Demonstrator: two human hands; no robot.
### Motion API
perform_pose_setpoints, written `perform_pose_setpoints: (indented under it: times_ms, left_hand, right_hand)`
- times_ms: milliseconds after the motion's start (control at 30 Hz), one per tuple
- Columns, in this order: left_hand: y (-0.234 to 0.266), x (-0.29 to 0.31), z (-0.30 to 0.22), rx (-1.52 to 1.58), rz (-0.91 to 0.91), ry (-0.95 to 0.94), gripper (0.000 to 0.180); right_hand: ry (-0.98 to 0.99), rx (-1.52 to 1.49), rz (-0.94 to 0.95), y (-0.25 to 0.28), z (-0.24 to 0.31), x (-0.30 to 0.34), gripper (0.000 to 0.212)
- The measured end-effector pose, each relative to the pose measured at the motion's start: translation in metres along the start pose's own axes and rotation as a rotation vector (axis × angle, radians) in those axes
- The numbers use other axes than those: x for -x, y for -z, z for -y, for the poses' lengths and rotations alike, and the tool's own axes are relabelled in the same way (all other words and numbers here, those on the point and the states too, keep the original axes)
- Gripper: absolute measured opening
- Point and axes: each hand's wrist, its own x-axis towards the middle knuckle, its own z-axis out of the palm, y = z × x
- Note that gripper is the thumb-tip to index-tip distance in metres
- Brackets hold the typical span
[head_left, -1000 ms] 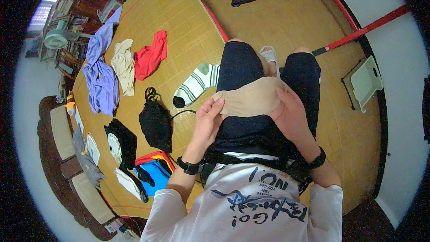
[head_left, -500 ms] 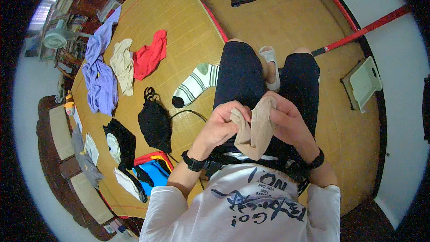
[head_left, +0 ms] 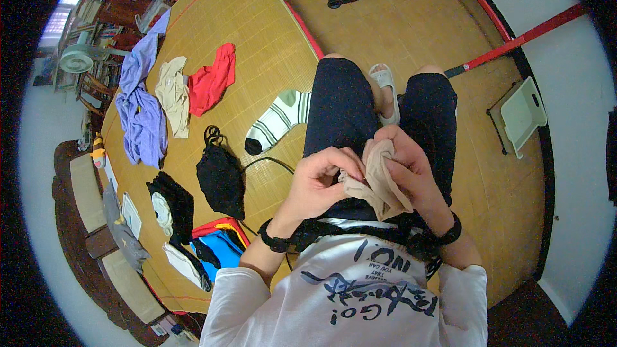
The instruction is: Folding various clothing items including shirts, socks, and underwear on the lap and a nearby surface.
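Hands folding a beige garment down into a small bundle over the lap

Both hands are now closing on the beige cloth (head_left: 376, 180), which was spread flat between them a second ago and is bunching into a narrow folded wad; the left hand (head_left: 321, 180) is pinching its lower edge while the right hand (head_left: 411, 170) is wrapping around its top, so the fold looks nearly finished. Beside the left knee, on the bamboo mat (head_left: 257, 32), a striped sock (head_left: 279, 119), a black garment (head_left: 220, 180), a red cloth (head_left: 212, 80) and a purple shirt (head_left: 141, 115) are lying untouched toward the mat's far edge.
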Motion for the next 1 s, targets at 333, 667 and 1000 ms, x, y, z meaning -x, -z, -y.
perform_pose_setpoints:
  times_ms: [333,667,1000]
  left_hand:
    - [-0.012,-0.006,-0.002,-0.431,-0.065,-0.174,0.016]
    - [-0.010,-0.011,0.005,-0.606,-0.260,-0.161,0.021]
    - [-0.002,-0.017,0.001,-0.810,-0.259,-0.124,0.030]
  right_hand:
    - [0.087,0.101,0.000,-0.016,-0.001,-0.011,0.034]
    - [0.143,0.644,-0.376,-0.002,-0.025,-0.010,0.030]
    - [0.026,0.475,-0.306,-0.009,-0.013,-0.003,0.015]
